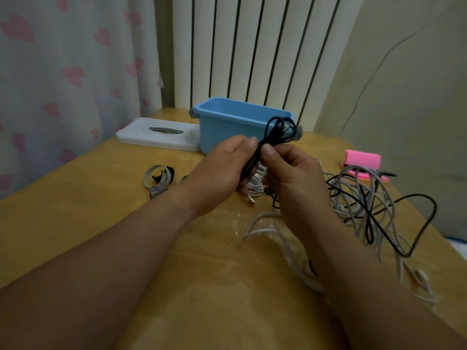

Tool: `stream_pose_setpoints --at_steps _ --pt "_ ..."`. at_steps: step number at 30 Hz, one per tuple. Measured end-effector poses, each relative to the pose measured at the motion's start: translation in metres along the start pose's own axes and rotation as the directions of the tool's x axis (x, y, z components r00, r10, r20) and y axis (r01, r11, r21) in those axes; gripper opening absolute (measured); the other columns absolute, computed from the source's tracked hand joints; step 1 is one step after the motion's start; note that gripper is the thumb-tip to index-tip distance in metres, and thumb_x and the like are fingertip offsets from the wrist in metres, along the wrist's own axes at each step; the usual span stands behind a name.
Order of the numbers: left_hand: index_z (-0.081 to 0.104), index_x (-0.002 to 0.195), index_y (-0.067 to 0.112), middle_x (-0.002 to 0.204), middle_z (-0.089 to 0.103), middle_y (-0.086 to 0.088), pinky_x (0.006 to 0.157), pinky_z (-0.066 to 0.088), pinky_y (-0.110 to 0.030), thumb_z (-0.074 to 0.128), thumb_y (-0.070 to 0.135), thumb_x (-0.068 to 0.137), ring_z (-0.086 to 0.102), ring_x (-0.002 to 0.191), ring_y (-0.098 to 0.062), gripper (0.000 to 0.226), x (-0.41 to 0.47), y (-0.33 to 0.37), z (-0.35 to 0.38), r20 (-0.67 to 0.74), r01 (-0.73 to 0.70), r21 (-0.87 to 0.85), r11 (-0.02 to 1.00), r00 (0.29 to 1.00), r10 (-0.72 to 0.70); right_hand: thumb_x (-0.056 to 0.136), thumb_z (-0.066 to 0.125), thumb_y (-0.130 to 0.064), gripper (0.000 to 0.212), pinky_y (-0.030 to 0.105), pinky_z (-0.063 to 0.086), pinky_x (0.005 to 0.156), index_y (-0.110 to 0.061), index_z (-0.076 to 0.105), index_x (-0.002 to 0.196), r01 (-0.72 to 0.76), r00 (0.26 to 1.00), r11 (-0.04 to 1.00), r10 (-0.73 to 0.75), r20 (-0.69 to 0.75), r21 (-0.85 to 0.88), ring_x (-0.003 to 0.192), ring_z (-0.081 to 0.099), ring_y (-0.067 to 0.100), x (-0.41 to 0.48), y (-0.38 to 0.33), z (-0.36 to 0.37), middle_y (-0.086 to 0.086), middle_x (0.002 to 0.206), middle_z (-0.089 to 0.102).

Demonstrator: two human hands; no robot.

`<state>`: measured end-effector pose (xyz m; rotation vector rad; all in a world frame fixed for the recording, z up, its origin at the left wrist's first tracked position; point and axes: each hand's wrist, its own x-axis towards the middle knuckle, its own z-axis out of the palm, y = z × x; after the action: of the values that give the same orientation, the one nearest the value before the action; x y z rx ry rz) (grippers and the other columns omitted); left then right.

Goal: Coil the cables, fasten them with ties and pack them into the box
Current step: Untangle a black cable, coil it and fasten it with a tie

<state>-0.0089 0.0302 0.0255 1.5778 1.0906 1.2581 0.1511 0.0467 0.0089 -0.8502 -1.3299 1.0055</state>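
Both bare forearms reach forward from the lower corners and meet at mid-frame. The left hand [222,170] grips the black cable [275,133], its thumb laid along the top. The right hand [293,173] pinches the same bundle just beside it, thumb tip pointing up.

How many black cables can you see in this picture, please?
2: one coiled black cable held by left hand and right hand before the blue box; one loose black cable in the tangle at right. More may be hidden.
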Motion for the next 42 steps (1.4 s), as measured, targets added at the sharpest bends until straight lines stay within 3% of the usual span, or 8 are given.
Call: stream_pose_setpoints --at_steps 8,13,17,23,28,32,36,42 --pt "0.063 0.1 0.011 0.07 0.055 -0.004 0.048 0.046 -0.027 0.044 0.04 0.114 0.047 0.055 -0.015 0.037 -0.007 0.008 0.0 0.204 0.21 -0.383 0.899 0.969 -0.14 0.101 0.07 -0.029 0.029 0.064 0.053 0.081 -0.002 0.07 0.114 -0.044 0.989 0.996 0.032 0.145 0.079 0.087 0.067 0.038 -0.003 -0.003 0.001 0.018 0.093 0.07" --pt "0.064 0.124 0.001 0.081 0.055 -0.005 0.056 0.052 -0.028 0.047 0.045 0.112 0.05 0.064 -0.015 0.049 -0.003 0.006 0.003 0.157 0.117 -0.263 0.958 0.985 -0.077 0.1 0.071 -0.023 0.02 0.031 0.054 0.061 -0.004 0.066 0.098 -0.016 1.0 0.993 0.015 0.015 0.118 0.065 0.066 0.014 -0.002 -0.003 0.003 0.007 0.077 0.069" --pt "0.062 0.114 0.01 0.068 0.041 0.001 0.045 0.037 -0.022 0.047 0.042 0.113 0.036 0.053 -0.01 0.035 -0.004 0.004 -0.001 0.276 0.224 -0.484 0.846 0.956 -0.096 0.096 0.074 -0.033 0.028 0.06 0.054 0.083 -0.009 0.069 0.108 -0.105 0.982 0.975 0.071 0.173 0.196 0.087 0.067 0.031 -0.002 -0.005 0.006 0.013 0.094 0.07" --pt "0.059 0.091 0.012 0.06 0.044 0.0 0.04 0.04 -0.025 0.043 0.05 0.112 0.04 0.044 -0.011 0.046 -0.003 0.003 -0.006 0.313 0.256 -0.461 0.849 0.943 -0.114 0.097 0.064 -0.024 0.021 0.037 0.055 0.077 -0.006 0.063 0.108 -0.145 0.957 0.955 0.069 0.28 0.259 0.08 0.066 0.018 -0.004 -0.011 0.002 0.002 0.082 0.063" --pt "0.07 0.1 0.012 0.085 0.075 -0.008 0.077 0.063 -0.044 0.031 0.067 0.109 0.073 0.078 -0.027 0.069 0.001 0.005 -0.004 -0.033 0.128 -0.061 0.99 0.991 -0.13 0.099 0.066 -0.023 0.019 0.03 0.05 0.06 -0.008 0.06 0.09 -0.093 0.992 0.981 0.076 0.105 0.17 0.058 0.058 0.014 -0.006 -0.009 0.006 -0.001 0.065 0.062" --pt "0.065 0.108 0.01 0.083 0.067 -0.008 0.063 0.06 -0.034 0.034 0.054 0.114 0.063 0.071 -0.021 0.054 0.017 0.004 -0.038 -0.432 0.036 -0.188 0.981 0.894 -0.116 0.093 0.074 -0.041 0.025 0.026 0.039 0.058 -0.022 0.065 0.079 -0.095 0.991 0.995 0.091 -0.094 -0.038 0.062 0.046 0.011 0.002 -0.008 -0.006 -0.004 0.067 0.054" --pt "0.064 0.103 0.012 0.077 0.062 -0.006 0.061 0.054 -0.033 0.038 0.045 0.115 0.058 0.065 -0.017 0.044 0.018 -0.004 -0.046 -0.521 -0.055 -0.135 0.989 0.853 -0.024 0.099 0.07 -0.042 0.025 0.033 0.052 0.073 -0.018 0.07 0.09 -0.104 0.993 0.956 0.087 -0.076 -0.275 0.076 0.062 0.013 0.004 -0.017 -0.003 -0.008 0.078 0.069" --pt "0.063 0.095 0.017 0.073 0.061 -0.001 0.064 0.051 -0.039 0.042 0.036 0.112 0.057 0.068 -0.018 0.033 0.019 -0.005 -0.05 -0.632 -0.141 -0.082 0.987 0.773 0.058 0.101 0.068 -0.04 0.024 0.038 0.06 0.082 -0.022 0.069 0.116 0.13 0.966 0.456 0.144 0.217 -0.881 0.092 0.068 0.016 0.022 -0.043 0.036 -0.002 0.102 0.071"
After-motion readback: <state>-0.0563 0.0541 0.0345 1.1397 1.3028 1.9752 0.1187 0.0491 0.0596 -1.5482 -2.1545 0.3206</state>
